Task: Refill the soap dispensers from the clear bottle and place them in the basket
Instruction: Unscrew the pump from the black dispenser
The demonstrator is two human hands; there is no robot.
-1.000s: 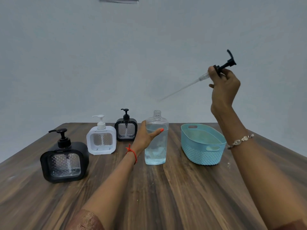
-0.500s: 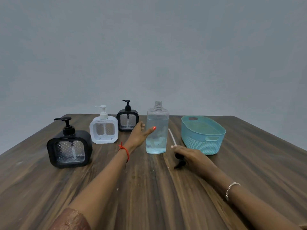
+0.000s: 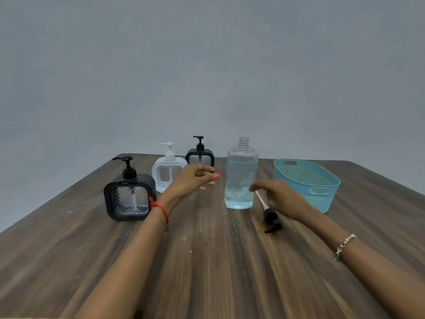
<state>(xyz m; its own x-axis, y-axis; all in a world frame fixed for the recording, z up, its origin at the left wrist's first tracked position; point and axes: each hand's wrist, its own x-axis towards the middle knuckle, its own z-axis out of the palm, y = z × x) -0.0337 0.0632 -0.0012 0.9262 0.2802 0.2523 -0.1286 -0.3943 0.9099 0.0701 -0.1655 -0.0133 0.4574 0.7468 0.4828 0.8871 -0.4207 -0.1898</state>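
On a wooden counter (image 3: 207, 261), left to right: three capped dispensers (image 3: 128, 199), a left hand (image 3: 195, 178) open and empty, the uncapped clear bottle (image 3: 240, 178), its pump (image 3: 270, 217) lying loose, a right hand (image 3: 280, 194) open above it, an empty basket (image 3: 307, 184). No dispenser is filled yet. Next step, likely: uncap a dispenser, then pour.

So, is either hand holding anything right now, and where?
Nothing is held. The left hand hangs open beside the clear bottle, apart from it. The right hand is open above the pump, which lies on the table.
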